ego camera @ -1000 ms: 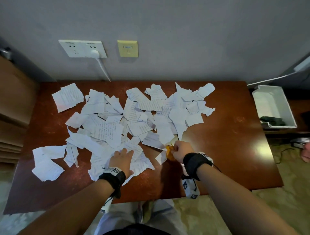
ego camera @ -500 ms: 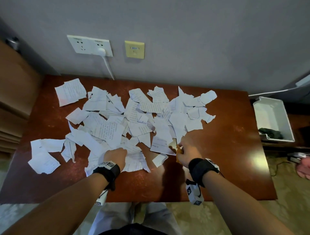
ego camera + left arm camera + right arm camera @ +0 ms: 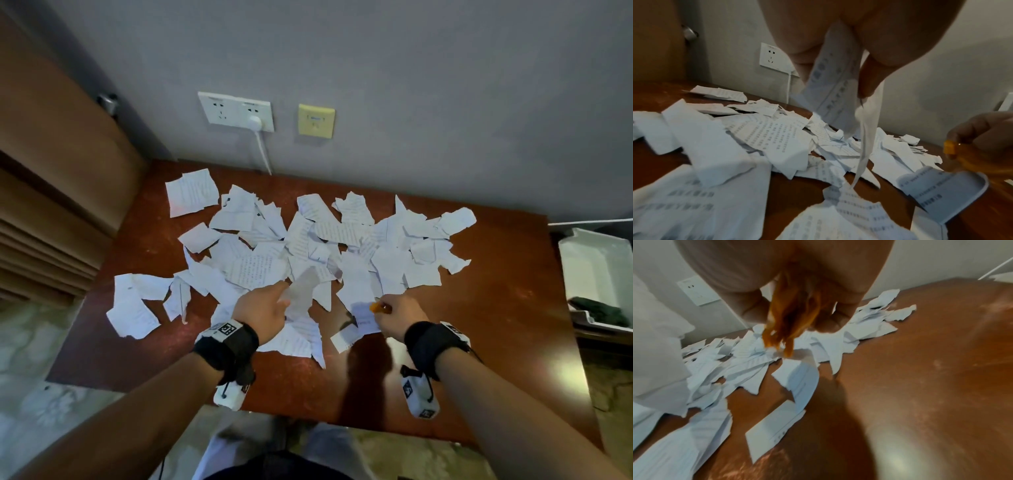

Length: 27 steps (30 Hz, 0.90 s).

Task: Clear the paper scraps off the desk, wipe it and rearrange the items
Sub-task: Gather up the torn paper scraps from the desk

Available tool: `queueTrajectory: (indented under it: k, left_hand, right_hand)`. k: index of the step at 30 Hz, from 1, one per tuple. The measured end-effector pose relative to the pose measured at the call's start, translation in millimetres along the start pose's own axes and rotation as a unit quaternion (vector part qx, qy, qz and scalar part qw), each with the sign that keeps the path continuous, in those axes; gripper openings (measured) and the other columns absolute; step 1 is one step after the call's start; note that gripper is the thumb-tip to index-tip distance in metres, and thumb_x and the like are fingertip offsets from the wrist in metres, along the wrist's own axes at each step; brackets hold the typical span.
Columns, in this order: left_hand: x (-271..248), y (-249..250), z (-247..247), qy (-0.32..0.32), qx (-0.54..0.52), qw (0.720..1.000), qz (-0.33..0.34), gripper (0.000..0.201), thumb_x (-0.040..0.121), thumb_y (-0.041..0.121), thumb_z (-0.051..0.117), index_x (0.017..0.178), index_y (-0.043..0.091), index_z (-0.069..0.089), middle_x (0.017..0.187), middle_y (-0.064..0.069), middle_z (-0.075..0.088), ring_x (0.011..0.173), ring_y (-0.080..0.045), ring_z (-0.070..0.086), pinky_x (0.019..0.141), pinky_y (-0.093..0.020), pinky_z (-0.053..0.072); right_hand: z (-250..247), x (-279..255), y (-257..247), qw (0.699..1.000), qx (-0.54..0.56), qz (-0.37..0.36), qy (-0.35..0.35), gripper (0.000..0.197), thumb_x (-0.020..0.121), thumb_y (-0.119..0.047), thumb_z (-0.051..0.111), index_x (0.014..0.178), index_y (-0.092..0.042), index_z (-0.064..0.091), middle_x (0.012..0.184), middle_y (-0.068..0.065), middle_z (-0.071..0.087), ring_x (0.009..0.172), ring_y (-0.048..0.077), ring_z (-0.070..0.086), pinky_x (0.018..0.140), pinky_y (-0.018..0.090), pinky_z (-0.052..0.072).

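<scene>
Left hand (image 3: 262,310) pinching a raised paper scrap (image 3: 303,291); right hand (image 3: 399,313) curled round an orange object (image 3: 376,307), beside torn scraps (image 3: 260,267) strewn over the brown surface (image 3: 496,291)

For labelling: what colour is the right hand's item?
Orange item, clearest in right wrist view.
</scene>
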<state>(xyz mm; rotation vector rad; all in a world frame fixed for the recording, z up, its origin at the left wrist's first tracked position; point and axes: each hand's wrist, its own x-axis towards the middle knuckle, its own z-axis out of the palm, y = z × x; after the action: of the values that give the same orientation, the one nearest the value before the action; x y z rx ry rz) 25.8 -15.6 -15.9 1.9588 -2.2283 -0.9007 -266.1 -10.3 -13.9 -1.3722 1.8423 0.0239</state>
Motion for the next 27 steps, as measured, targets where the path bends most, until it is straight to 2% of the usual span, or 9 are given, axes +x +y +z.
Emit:
queueTrajectory:
  k: [2,4,10,13,15,18,21,24,27]
  left_hand:
    - [-4.5,-5.2,-0.8,-0.013,-0.008,1.000,-0.023,0.040,0.101,0.031,0.047,0.140,0.020,0.047,0.125,-0.009,0.065,0.112,-0.032,0.058,0.087,-0.037,0.047]
    - [-10.2,-12.8,0.8,-0.020,-0.026,0.999,-0.044,0.041,0.102,0.031,0.048,0.140,0.018,0.046,0.124,-0.011,0.065,0.114,-0.032,0.058,0.091,-0.038,0.048]
    - [-14.4,-47.0,22.7,-0.070,-0.142,0.981,-0.109,0.040,0.098,0.030,0.059,0.135,0.015,0.056,0.132,-0.002,0.061,0.122,-0.021,0.055,0.100,-0.027,0.041]
    - [-4.5,-65.6,32.5,-0.084,-0.004,0.990,-0.117,0.046,0.098,0.040,0.057,0.136,0.016,0.054,0.143,0.000,0.045,0.134,-0.023,0.037,0.107,-0.032,0.035]
    - [0.7,-75.7,34.6,-0.068,0.068,0.986,-0.136,0.047,0.097,0.046,0.055,0.138,0.024,0.054,0.154,0.003,0.030,0.140,-0.025,0.022,0.113,-0.040,0.029]
    - [6.3,-84.5,39.4,-0.062,0.089,0.978,-0.178,0.044,0.096,0.046,0.057,0.136,0.029,0.056,0.162,0.000,0.013,0.146,-0.031,0.010,0.117,-0.049,0.024]
    - [9.4,-90.9,47.6,-0.091,0.086,0.971,-0.205,0.046,0.096,0.042,0.058,0.140,0.029,0.051,0.164,0.000,0.001,0.147,-0.034,0.008,0.115,-0.050,0.031]
    - [11.2,-95.2,52.7,-0.107,0.106,0.966,-0.209,0.048,0.096,0.042,0.058,0.141,0.027,0.048,0.163,0.001,0.004,0.144,-0.033,0.012,0.109,-0.047,0.039]
    - [11.7,-93.4,51.5,-0.095,0.148,0.965,-0.195,0.043,0.094,0.043,0.058,0.133,0.026,0.053,0.157,0.001,0.013,0.135,-0.031,0.023,0.099,-0.042,0.047]
  right_hand:
    - [16.7,4.8,-4.8,1.000,0.013,-0.024,-0.009,0.013,0.087,-0.016,0.057,0.091,-0.016,0.069,0.085,0.007,0.069,0.075,0.021,0.066,0.056,0.015,0.045]
    - [33.3,9.3,-8.0,0.998,0.011,-0.048,-0.027,0.014,0.089,-0.020,0.060,0.101,-0.023,0.067,0.091,0.003,0.068,0.070,0.012,0.062,0.051,0.008,0.041]
    - [76.3,33.7,-5.2,0.992,-0.113,-0.054,-0.026,0.016,0.091,-0.027,0.063,0.104,-0.023,0.072,0.111,0.001,0.065,0.106,0.020,0.058,0.089,0.027,0.048]
    - [84.6,40.5,-1.3,0.982,-0.178,-0.045,0.037,0.016,0.089,-0.033,0.062,0.100,-0.032,0.074,0.139,-0.005,0.036,0.125,0.026,0.033,0.101,0.031,0.040]
    - [89.8,43.6,3.3,0.985,-0.159,-0.015,0.067,0.018,0.087,-0.027,0.063,0.102,-0.033,0.072,0.150,-0.007,0.018,0.124,0.024,0.028,0.098,0.029,0.042]
    - [97.0,45.5,12.3,0.989,-0.138,0.010,0.048,0.031,0.085,-0.014,0.061,0.114,-0.025,0.064,0.146,0.000,0.030,0.100,0.016,0.043,0.080,0.018,0.040]
    - [103.4,45.4,15.2,0.986,-0.164,-0.008,0.042,0.027,0.089,-0.011,0.059,0.114,-0.017,0.065,0.137,0.003,0.037,0.119,0.028,0.044,0.093,0.027,0.042]
    - [100.3,42.7,7.3,0.988,-0.156,-0.003,0.023,0.020,0.092,-0.010,0.052,0.106,-0.010,0.066,0.107,0.005,0.050,0.106,0.027,0.058,0.086,0.026,0.046]
    - [87.6,34.2,1.3,0.992,-0.123,0.026,0.017,0.018,0.092,-0.012,0.054,0.100,-0.016,0.069,0.100,0.005,0.064,0.095,0.024,0.063,0.083,0.026,0.050]
